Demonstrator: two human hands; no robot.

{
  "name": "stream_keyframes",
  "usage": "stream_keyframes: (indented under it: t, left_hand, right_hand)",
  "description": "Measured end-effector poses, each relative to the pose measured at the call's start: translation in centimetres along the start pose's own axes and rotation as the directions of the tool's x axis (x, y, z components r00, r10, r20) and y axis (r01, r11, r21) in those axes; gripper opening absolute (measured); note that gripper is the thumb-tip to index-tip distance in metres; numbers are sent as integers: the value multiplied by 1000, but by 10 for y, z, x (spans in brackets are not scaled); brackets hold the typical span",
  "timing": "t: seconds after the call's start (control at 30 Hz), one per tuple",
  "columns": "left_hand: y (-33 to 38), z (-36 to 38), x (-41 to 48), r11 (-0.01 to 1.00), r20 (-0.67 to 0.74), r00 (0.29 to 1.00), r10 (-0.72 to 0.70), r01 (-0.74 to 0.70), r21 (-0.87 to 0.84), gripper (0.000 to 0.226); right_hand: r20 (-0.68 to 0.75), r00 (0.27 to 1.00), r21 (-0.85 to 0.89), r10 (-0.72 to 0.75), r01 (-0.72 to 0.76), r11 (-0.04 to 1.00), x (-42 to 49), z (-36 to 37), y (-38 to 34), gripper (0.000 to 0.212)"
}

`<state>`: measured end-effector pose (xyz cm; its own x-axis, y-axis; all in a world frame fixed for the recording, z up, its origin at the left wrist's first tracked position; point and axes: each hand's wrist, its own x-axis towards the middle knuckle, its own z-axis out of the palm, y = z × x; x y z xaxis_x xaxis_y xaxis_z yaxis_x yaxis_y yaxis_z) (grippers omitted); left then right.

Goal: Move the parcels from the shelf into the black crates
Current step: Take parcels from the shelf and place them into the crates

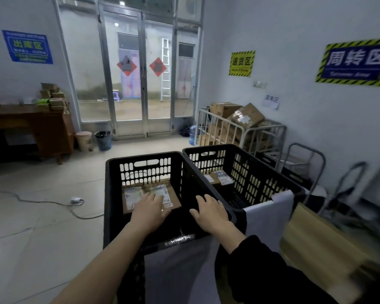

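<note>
On the left wall a blue sign [27, 46] carries the yellow-green characters 出库区; its smaller lines are too blurred to read. On the right wall a yellow sign [241, 63] says 退货区 in black. Further right, a striped-border sign [355, 61] says 周转区 in white, and the line under it is blurred. A white paper [271, 101] reads 笼车区. The labels on the parcels [131, 195] in the black crates [140, 155] are too small to read.

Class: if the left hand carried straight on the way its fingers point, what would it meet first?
Probably the labelled parcel in the left crate, just beneath the left hand; depth is unclear.
</note>
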<state>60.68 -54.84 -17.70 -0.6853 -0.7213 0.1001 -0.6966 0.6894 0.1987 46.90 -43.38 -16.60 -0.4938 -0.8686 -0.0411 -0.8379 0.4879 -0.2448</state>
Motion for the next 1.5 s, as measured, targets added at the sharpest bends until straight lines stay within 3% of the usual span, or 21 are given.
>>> stream_keyframes:
  t: [0.3,0.47,0.67,1.03,1.5]
  left_hand:
    - [94,10,-25,975,41,978,206,-201,-97,58]
    - [169,24,-38,926,25,930,366,-361,-110,53]
    - [259,42,-61,853,102,850,517,-502,-143,53]
    - [440,49,-128,709,106,701,705,-693,-131,55]
    - [631,51,-224,591,10,595,804,-796,-134,52]
  right_hand:
    - [-81,971,19,224,-223,975,-83,-18,72,50]
    - [-113,904,24,412,-412,911,-138,-29,130,53]
    - [-127,792,101,598,-589,802,-212,-43,197,55]
    - [-227,662,143,715,-703,697,-375,-84,323,55]
    - [-343,515,209,786,-774,598,-546,-134,448,57]
